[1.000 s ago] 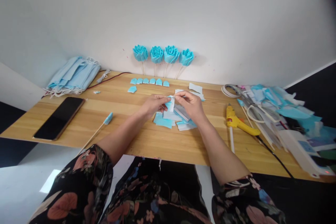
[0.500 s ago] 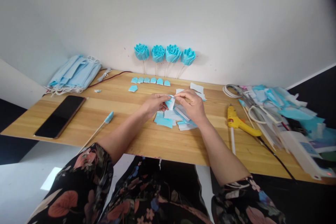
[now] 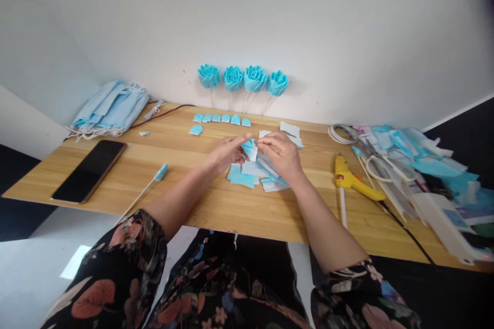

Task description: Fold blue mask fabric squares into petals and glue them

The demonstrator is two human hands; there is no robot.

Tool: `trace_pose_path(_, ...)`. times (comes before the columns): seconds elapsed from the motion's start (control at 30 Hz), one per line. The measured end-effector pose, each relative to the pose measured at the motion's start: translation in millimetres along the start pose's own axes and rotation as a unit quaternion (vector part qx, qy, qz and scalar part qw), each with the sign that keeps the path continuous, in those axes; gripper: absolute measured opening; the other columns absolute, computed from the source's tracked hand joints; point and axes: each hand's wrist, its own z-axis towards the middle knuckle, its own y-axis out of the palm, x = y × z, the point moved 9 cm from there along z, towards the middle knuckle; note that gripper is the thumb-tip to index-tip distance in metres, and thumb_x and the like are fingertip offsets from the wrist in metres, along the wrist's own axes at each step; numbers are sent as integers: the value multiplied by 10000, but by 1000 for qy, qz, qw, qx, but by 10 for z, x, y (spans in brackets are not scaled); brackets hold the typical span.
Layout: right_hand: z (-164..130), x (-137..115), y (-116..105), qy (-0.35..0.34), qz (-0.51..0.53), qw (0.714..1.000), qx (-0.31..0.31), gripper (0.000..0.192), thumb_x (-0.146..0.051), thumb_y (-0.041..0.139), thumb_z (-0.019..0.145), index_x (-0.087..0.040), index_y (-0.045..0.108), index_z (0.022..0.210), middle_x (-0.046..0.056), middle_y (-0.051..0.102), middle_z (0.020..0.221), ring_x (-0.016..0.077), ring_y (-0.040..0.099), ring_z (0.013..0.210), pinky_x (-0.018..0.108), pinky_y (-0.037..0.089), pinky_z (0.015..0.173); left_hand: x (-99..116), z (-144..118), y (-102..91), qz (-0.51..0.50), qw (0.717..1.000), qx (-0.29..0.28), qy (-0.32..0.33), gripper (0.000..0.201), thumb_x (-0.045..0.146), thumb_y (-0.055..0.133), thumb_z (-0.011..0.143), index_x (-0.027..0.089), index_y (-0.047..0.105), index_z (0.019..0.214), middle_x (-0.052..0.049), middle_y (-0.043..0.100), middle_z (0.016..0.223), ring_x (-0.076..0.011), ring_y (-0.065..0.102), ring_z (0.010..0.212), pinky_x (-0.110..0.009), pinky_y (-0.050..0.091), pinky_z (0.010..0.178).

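My left hand (image 3: 227, 154) holds a small blue-and-white piece of face-mask fabric (image 3: 250, 150), with a corner folded over. My right hand (image 3: 281, 153) pinches at the right edge of that same piece, fingertips close together. Beneath both hands lie cut blue fabric pieces (image 3: 242, 179) and white ones, overlapping on the wooden table (image 3: 208, 200). Behind them is a row of folded blue petals (image 3: 226, 119), with one more petal (image 3: 195, 130) in front of the row. To the left rests a stick with a blue rolled tip (image 3: 161, 171).
Several blue fabric roses (image 3: 232, 78) on sticks lean against the wall. Face masks (image 3: 111, 108) are stacked at the back left, near a phone (image 3: 89, 170). On the right are a yellow glue gun (image 3: 347, 177), tape rolls (image 3: 342, 134), scissors (image 3: 386, 167), a white power strip (image 3: 443, 226) and fabric scraps (image 3: 420, 149).
My left thumb has straightened and lifted along the top of the fabric piece, which shows a more pointed fold. My right hand has barely moved.
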Motion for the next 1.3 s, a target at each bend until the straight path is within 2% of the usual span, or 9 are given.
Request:
trace_pose_path(0.2, -9, -74, -14, 1, 34, 999, -13, 197, -377, 588, 924, -279, 758, 949, 39, 728, 921, 208, 648, 934, 371, 490, 890, 58, -10, -47, -5, 999, 19, 34, 201, 274, 693, 783, 120, 623, 676, -11, 592, 565, -89, 531, 488, -219, 388, 497)
trace_pose_path(0.4, -51, 167, 7, 140, 93, 986, -3, 293, -466, 571, 917, -251, 724, 1047, 41, 736, 996, 194, 660, 928, 324, 513, 810, 85, -23, -14, 6, 999, 16, 44, 227, 301, 711, 770, 122, 619, 665, -13, 604, 581, -84, 526, 499, -216, 400, 505)
trace_pose_path(0.53, -94, 299, 122, 183, 160, 970, -7, 327, -485, 624, 876, -238, 709, 1073, 27, 711, 966, 173, 646, 888, 300, 511, 798, 105, -36, 1, 41, 997, 16, 64, 264, 355, 733, 752, 122, 625, 689, -3, 604, 590, -76, 522, 498, -212, 411, 515)
trace_pose_path(0.67, -133, 372, 231, 196, 227, 954, -15, 360, -488, 661, 848, -239, 691, 1105, -1, 627, 887, 146, 595, 814, 294, 514, 790, 131, -43, 21, 87, 993, 16, 83, 275, 368, 713, 761, 128, 605, 682, 15, 579, 571, -68, 508, 473, -206, 409, 498)
trace_pose_path(0.8, -147, 381, 283, 203, 260, 944, -25, 377, -474, 702, 812, -239, 685, 1106, 0, 588, 873, 154, 567, 833, 293, 518, 779, 146, -38, 23, 110, 989, 23, 97, 265, 365, 710, 764, 132, 598, 709, 36, 556, 558, -59, 498, 455, -196, 398, 480)
trace_pose_path(0.97, -145, 355, 284, 216, 292, 931, -23, 344, -450, 714, 800, -252, 692, 1080, -5, 577, 856, 146, 555, 801, 291, 510, 755, 156, -48, 33, 111, 988, 24, 101, 231, 331, 715, 774, 139, 588, 753, 47, 553, 567, -57, 508, 457, -193, 409, 483)
trace_pose_path(1.17, -141, 338, 295, 219, 303, 927, -22, 354, -405, 759, 750, -240, 687, 1055, -33, 557, 776, 108, 517, 688, 254, 457, 649, 158, -59, 57, 104, 990, 19, 93, 182, 276, 681, 805, 136, 586, 738, 43, 553, 564, -57, 507, 456, -193, 406, 485)
trace_pose_path(1.3, -144, 354, 267, 240, 316, 918, -1, 382, -469, 773, 733, -244, 686, 1029, -34, 572, 763, 112, 549, 690, 268, 496, 684, 136, -49, 45, 81, 993, 20, 85, 212, 309, 711, 790, 139, 591, 755, 36, 575, 586, -62, 514, 466, -202, 418, 495)
